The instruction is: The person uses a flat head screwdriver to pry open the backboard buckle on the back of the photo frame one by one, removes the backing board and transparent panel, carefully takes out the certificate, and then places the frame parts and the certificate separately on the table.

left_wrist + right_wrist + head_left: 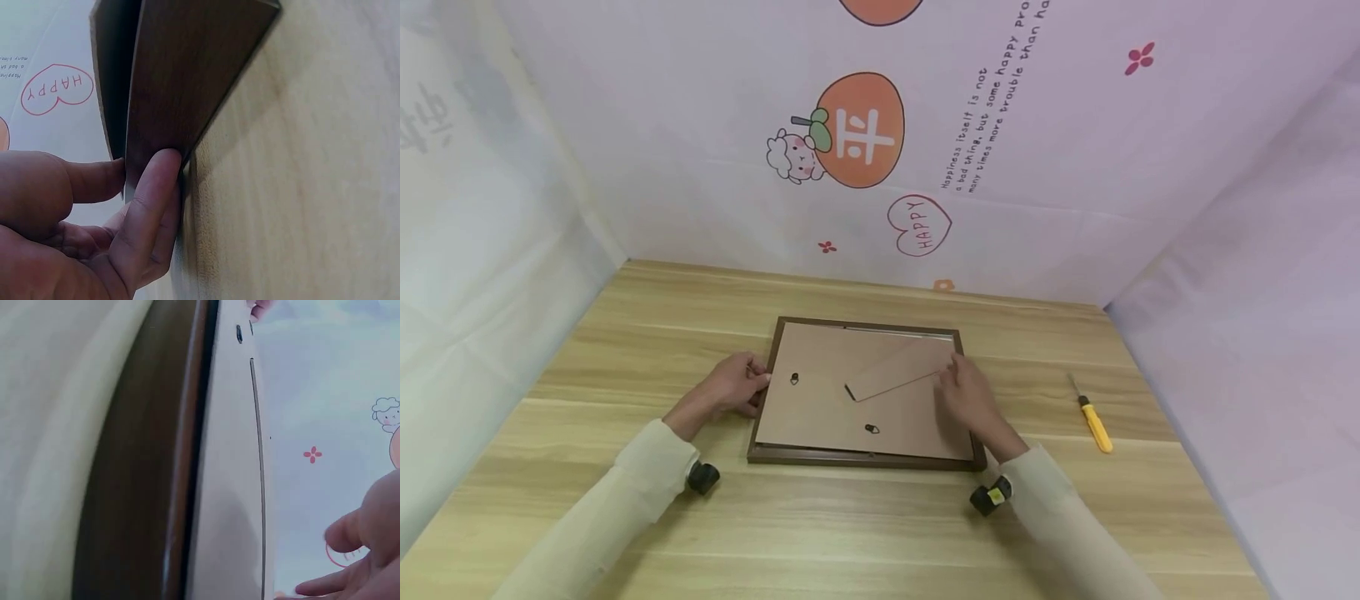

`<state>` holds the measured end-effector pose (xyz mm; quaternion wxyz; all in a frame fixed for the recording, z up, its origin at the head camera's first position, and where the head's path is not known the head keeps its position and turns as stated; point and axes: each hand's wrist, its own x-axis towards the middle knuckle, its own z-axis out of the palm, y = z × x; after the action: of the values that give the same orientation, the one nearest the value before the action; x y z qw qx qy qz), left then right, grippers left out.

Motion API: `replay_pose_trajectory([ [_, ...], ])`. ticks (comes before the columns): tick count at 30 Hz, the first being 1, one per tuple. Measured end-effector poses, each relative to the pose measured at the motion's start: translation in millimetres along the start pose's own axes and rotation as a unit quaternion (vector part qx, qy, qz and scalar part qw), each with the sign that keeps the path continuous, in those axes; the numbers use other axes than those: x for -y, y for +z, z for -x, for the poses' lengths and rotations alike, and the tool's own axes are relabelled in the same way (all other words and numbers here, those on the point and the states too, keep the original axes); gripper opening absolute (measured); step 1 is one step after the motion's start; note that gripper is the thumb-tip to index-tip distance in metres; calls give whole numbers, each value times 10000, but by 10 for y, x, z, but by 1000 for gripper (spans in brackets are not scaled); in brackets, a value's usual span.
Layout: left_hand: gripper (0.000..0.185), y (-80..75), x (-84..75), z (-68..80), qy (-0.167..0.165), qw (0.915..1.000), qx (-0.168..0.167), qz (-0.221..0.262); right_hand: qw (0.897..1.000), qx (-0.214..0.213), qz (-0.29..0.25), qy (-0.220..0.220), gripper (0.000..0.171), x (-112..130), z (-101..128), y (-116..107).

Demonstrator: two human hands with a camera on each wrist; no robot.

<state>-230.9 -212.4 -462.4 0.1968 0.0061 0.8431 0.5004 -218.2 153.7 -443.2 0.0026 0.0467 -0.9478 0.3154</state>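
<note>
A brown picture frame (868, 457) lies on the table with its back up. Its tan backing board (820, 350) sits askew inside, with gaps along the far right and near edges. The board carries an easel leg (895, 371) and two small black hangers. My left hand (733, 385) pinches the left side of the frame; in the left wrist view the thumb is at the board's edge and the fingers (156, 187) lie along the frame's side. At the far right corner, my right hand (967, 392) touches the board near the leg's end, fingers loosely bent.
A yellow-handled screwdriver (1095, 425) lies on the wooden table (820, 533) to the right of the frame. Behind the table hangs a printed cloth (1037, 242), and pale cloth sides enclose the left and right.
</note>
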Motion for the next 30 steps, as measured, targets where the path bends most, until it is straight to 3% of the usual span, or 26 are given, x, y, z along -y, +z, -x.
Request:
replay_pose_trajectory([
  [6, 24, -2, 12, 4, -10, 10000, 15, 9, 9967, 82, 702, 406, 49, 13, 79, 3],
  [10, 24, 0, 14, 3, -49, 10000, 9, -33, 9931, 48, 1116, 371, 43, 55, 107, 50],
  [13, 23, 0, 12, 0, -68, 10000, 11, -49, 9935, 70, 1085, 341, 43, 86, 113, 51],
  [17, 23, 3, 8, -3, -72, 10000, 16, -33, 9958, 240, 632, 625, 53, 112, 112, -16],
  [20, 23, 8, 9, -1, -68, 10000, 17, -29, 9936, 439, -132, 1032, 52, 115, 105, -82],
  [25, 23, 12, 8, 9, -52, 10000, -2, -43, 9756, 557, -1460, 1545, 54, 90, 72, -165],
  [30, 23, 9, -1, 18, -54, 10000, -26, -72, 9591, 575, -2109, 1797, 60, 87, 43, -199],
])
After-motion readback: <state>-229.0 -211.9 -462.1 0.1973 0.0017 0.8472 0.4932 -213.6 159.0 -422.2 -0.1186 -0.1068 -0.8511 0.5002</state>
